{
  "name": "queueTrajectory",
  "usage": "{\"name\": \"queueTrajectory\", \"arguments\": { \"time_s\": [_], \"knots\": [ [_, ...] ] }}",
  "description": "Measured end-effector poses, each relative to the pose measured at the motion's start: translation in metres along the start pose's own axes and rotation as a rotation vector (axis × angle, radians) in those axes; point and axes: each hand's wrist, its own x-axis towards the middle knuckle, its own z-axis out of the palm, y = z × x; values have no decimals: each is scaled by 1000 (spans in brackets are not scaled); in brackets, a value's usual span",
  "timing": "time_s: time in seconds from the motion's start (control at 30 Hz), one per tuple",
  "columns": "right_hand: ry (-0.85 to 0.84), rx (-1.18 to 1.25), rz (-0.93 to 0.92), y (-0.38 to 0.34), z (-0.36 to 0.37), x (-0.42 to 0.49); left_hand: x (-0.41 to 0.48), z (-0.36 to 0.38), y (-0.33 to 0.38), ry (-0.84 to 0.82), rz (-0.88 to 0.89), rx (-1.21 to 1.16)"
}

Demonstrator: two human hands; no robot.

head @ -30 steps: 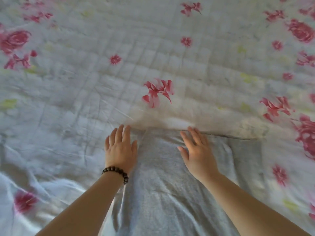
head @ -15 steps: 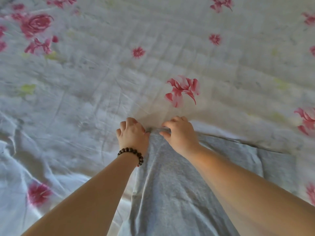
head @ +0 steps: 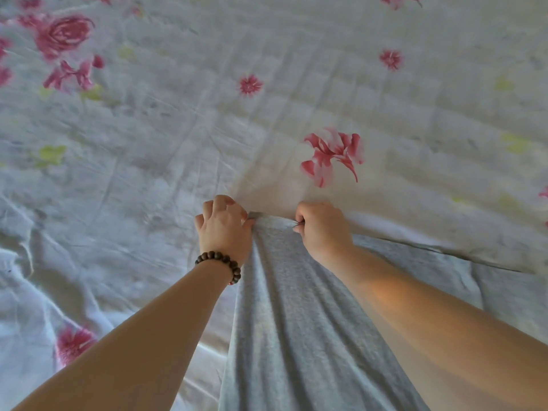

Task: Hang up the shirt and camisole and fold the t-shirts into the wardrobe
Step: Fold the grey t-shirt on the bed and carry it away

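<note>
A grey t-shirt (head: 296,321) lies on the bed (head: 178,129), on its floral sheet; none of the bed's edges shows. The left hand (head: 222,229), with a bead bracelet (head: 221,261) on its wrist, and the right hand (head: 321,229) are close together at the shirt's far end. Each grip is clamped on that bunched edge, fingers curled round the cloth.

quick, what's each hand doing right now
Left hand: closed, gripping the far edge of the grey t-shirt.
Right hand: closed, gripping the same edge.
</note>
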Motion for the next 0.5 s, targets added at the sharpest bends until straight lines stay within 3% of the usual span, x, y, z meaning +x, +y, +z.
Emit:
{"name": "queueTrajectory", "arguments": {
  "time_s": [0.27, 0.37, 0.5],
  "knots": [
    [297, -141, -86, 2, 13, -27, -20, 4, 13, 33, 128, 37],
    [276, -150, -109, 6, 21, -56, -47, 11, 34, -34, 274, 63],
    [160, -161, -96, 28, 33, -101, -83, 34, 59, -257, 373, 124]
  ]
}}
